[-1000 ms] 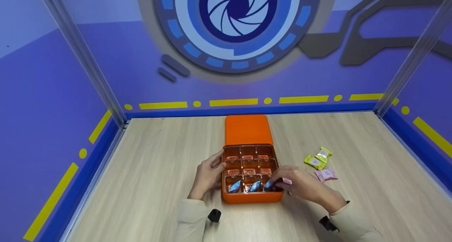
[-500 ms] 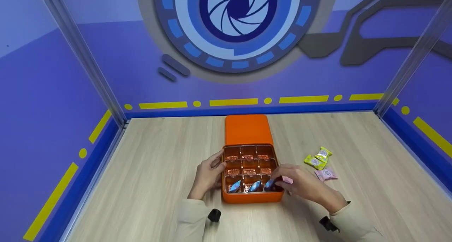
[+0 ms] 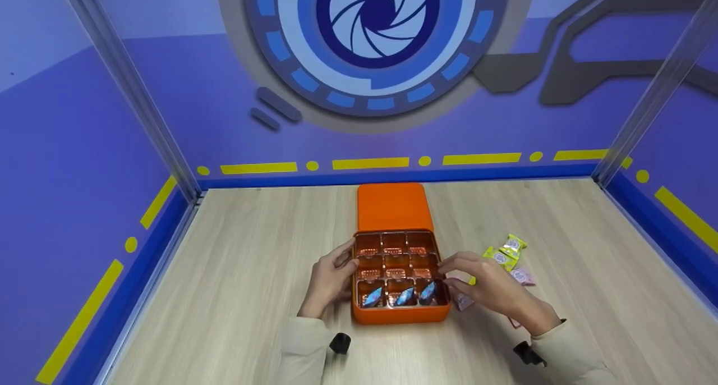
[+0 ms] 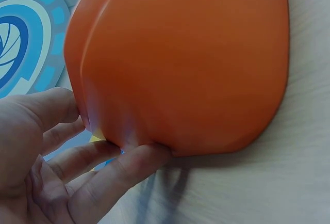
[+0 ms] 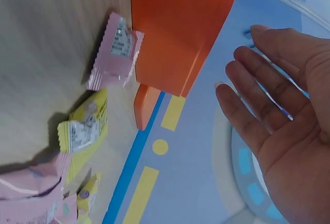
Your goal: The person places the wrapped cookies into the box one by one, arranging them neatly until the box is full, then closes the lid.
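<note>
Beside orange box [image 3: 399,312]: pink candy [image 5: 114,52] touching wall; both hands' grip wide, empty.

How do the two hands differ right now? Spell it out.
The left hand touches the left wall of the orange box with its fingers; the right hand touches nothing and hovers by the box's right side. The left hand's fingers are gently bent against the box; the right hand's fingers are spread and straight. Pink candies lie near the right hand, none near the left. Both hands hold nothing.
</note>
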Demonstrator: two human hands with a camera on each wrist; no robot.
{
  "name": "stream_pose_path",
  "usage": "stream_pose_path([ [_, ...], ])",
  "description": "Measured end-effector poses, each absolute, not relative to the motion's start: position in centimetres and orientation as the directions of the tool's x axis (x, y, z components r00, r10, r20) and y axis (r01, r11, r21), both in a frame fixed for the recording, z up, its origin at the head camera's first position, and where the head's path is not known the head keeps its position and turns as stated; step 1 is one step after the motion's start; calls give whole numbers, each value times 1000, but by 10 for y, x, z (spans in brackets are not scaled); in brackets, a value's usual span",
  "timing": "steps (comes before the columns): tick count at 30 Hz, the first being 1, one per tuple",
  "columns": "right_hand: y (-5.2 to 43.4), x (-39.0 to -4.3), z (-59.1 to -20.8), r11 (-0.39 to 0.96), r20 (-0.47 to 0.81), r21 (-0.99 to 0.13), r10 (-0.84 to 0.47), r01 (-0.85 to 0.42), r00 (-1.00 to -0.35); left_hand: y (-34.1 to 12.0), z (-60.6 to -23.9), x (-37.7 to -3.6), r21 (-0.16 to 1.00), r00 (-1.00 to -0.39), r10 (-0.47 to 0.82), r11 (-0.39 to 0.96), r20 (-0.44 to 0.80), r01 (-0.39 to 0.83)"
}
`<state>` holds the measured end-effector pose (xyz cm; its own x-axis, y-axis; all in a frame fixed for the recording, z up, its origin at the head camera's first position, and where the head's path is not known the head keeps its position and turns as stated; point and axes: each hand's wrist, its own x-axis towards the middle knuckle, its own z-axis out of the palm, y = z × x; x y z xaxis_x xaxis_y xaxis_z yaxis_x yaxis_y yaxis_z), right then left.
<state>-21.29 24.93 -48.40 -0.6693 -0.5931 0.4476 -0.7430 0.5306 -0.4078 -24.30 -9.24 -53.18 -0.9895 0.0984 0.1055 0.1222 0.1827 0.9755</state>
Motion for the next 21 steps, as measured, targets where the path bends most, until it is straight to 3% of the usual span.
stream_pose_path([
  [21, 272, -218, -484, 614, 439, -405, -519, -677, -733, -92, -533, -244, 976, -992, 94, 191, 85, 102],
])
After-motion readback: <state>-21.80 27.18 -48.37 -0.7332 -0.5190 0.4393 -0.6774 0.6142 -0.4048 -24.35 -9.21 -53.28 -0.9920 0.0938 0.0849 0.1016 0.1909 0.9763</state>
